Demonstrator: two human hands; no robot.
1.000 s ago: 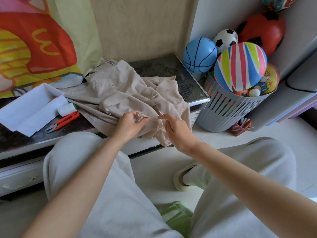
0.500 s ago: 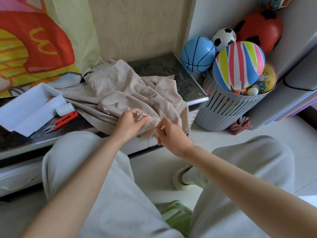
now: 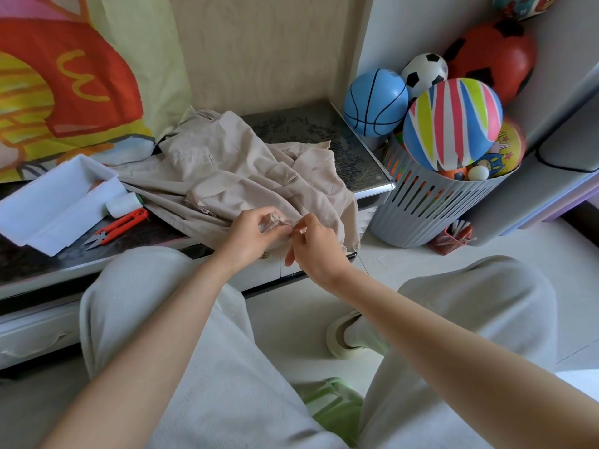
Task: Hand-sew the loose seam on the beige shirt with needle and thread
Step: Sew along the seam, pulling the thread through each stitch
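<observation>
On the bench (image 3: 324, 131) the shirt (image 3: 233, 170) lies heaped just beyond both grips, its near edge hanging toward them so the seam is within reach. The left hand (image 3: 251, 236) pinches a bunched fold, probably to steady it. Touching that fold, the right hand (image 3: 312, 251) pinches narrow, likely on a needle too small to see.

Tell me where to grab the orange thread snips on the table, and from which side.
Pinch the orange snips across the orange handle, coming from above on the near side. They lie flat, steel tips pointing left, and the white tray and spool crowd the far side.
</observation>
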